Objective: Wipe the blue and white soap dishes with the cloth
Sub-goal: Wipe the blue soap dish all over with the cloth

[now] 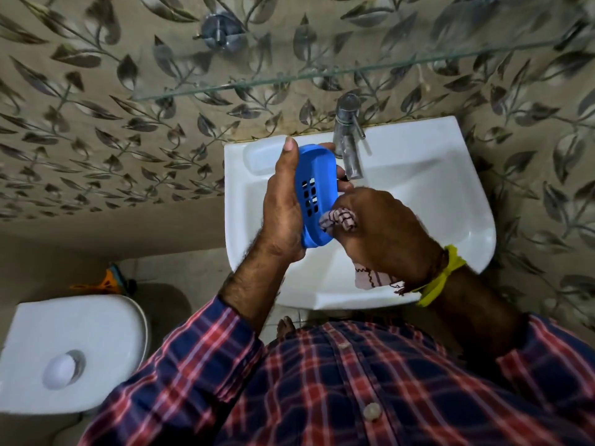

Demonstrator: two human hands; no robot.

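The blue soap dish (317, 191), oval with several drain holes, is held on edge above the sink. My left hand (283, 207) grips it from the left, thumb along its upper rim and fingers behind it. My right hand (383, 233) grips the pale patterned cloth (339, 220) and presses a bunched part against the dish's lower right side. A loose end of the cloth hangs below my right wrist. No white soap dish shows in this view.
A white sink (450, 194) sits against the leaf-patterned wall, with a steel tap (347, 140) just right of the dish. A glass shelf (322, 77) runs above. A white toilet cistern (70, 349) stands at lower left.
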